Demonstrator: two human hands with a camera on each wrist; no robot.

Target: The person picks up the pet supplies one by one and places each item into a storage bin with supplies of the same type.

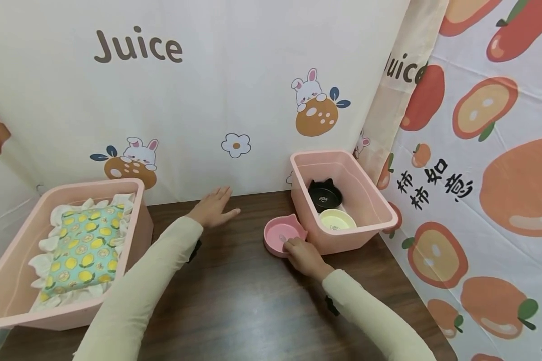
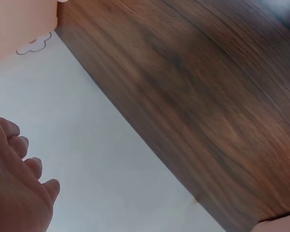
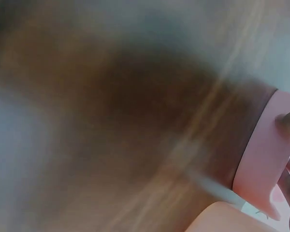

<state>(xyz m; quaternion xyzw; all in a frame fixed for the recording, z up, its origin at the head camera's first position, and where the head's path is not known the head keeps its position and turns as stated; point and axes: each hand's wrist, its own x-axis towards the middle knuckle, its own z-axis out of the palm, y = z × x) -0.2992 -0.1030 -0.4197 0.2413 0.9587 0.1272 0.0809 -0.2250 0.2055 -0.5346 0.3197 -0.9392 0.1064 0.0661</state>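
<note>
My right hand point(image 1: 304, 258) pinches the near rim of a pink cat-eared pet bowl point(image 1: 277, 225) beside the right-hand tub. In the right wrist view the thumb presses the outer wall of the pink bowl point(image 3: 261, 150), with the other fingers over its rim. Inside the right pink tub point(image 1: 370, 200) are a black cat-eared bowl point(image 1: 323, 193) and a pale yellow bowl point(image 1: 336, 219). Over the table near the back wall, my left hand point(image 1: 212, 208) holds nothing, its fingers extended and thumb apart; the left wrist view shows only part of it.
On the left stands another pink tub point(image 1: 137, 220) holding a lemon-print cushion point(image 1: 86, 245) with white frills. Between the tubs runs the dark wooden table point(image 1: 235, 301). Printed cloth point(image 1: 235, 90) hangs behind, and a fruit-patterned cloth point(image 1: 479, 190) borders the right side.
</note>
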